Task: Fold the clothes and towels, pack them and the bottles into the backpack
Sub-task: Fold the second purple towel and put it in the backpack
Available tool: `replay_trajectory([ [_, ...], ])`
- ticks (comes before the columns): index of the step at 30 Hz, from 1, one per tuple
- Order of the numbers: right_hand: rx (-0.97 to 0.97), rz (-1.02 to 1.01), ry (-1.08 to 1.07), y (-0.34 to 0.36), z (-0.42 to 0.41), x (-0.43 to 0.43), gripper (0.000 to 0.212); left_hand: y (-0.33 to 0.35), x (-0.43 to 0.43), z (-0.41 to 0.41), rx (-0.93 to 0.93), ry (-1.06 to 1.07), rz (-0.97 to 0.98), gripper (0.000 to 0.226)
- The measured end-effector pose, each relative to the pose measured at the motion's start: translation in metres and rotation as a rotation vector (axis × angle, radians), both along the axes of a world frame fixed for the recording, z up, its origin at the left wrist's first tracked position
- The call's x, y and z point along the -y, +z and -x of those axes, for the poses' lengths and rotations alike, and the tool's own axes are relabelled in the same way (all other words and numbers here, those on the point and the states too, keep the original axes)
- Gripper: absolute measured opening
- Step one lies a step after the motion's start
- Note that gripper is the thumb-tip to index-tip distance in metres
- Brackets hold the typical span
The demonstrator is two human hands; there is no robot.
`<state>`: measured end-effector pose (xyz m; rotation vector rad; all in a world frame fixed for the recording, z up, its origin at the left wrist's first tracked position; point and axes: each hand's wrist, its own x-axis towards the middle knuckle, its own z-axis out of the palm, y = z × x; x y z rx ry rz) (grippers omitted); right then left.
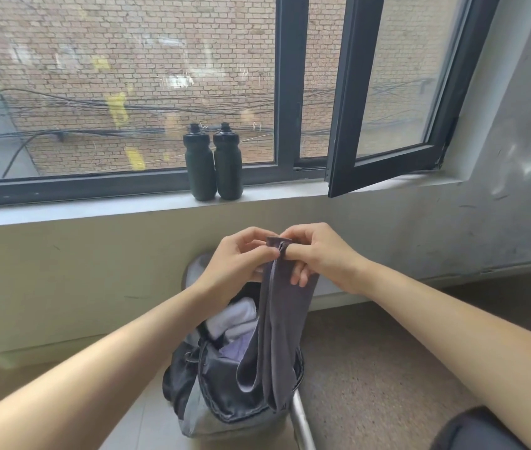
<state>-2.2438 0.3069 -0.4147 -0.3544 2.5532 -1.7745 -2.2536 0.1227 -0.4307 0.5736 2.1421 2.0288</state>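
Your left hand (241, 261) and right hand (316, 254) are close together, both pinching the top edge of a dark grey-purple folded cloth (277, 336), which hangs down over the open grey and black backpack (212, 394) on the floor. White and pale lilac folded fabric (238, 319) sits inside its mouth. Two dark green plastic bottles (214, 164) stand touching side by side on the grey windowsill (95, 209), well apart from your hands.

Matt grey cloth (282, 319); matt dark plastic bottles (214, 162); shiny nylon-like backpack (225, 394)
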Motion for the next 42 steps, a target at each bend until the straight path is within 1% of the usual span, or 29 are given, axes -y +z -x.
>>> replay_trajectory([
  [2,0.013,0.009,-0.023,0.0,0.0,-0.003,0.011,-0.004,0.0,-0.001,-0.064,0.007,0.077,0.03],
  [4,0.024,0.012,-0.025,0.0,-0.001,-0.005,0.01,-0.008,0.0,0.0,-0.131,0.016,0.13,0.033],
  [9,0.031,0.054,-0.038,-0.002,-0.001,-0.01,0.009,-0.014,-0.001,0.003,-0.187,0.007,0.145,0.044],
  [14,0.023,0.081,-0.04,-0.004,-0.001,-0.012,0.011,-0.017,-0.005,0.002,-0.281,0.011,0.153,0.039],
  [19,-0.001,0.12,-0.059,-0.005,-0.001,-0.013,0.008,-0.019,-0.009,0.001,-0.36,0.033,0.187,0.051],
  [22,0.0,0.133,-0.049,-0.003,-0.003,-0.012,0.004,-0.023,-0.008,0.002,-0.398,0.049,0.206,0.053],
  [25,-0.002,0.189,-0.043,-0.001,-0.005,-0.01,0.004,-0.027,-0.01,0.003,-0.422,0.109,0.239,0.054],
  [29,-0.032,0.229,-0.06,0.002,-0.009,-0.002,0.008,-0.034,-0.014,0.005,-0.434,0.198,0.308,0.051],
  [34,-0.074,0.262,-0.123,0.006,-0.011,0.002,0.009,-0.04,-0.014,0.012,-0.369,0.244,0.32,0.032],
  [36,-0.075,0.262,-0.138,0.007,-0.011,0.0,0.009,-0.042,-0.012,0.014,-0.331,0.207,0.315,0.031],
  [38,-0.07,0.247,-0.142,0.007,-0.012,0.0,0.009,-0.045,-0.013,0.014,-0.341,0.182,0.323,0.034],
  [40,-0.061,0.247,-0.142,0.007,-0.012,0.001,0.009,-0.046,-0.014,0.013,-0.379,0.24,0.366,0.037],
  [42,-0.056,0.255,-0.14,0.006,-0.013,0.003,0.01,-0.044,-0.016,0.013,-0.389,0.328,0.389,0.034],
])
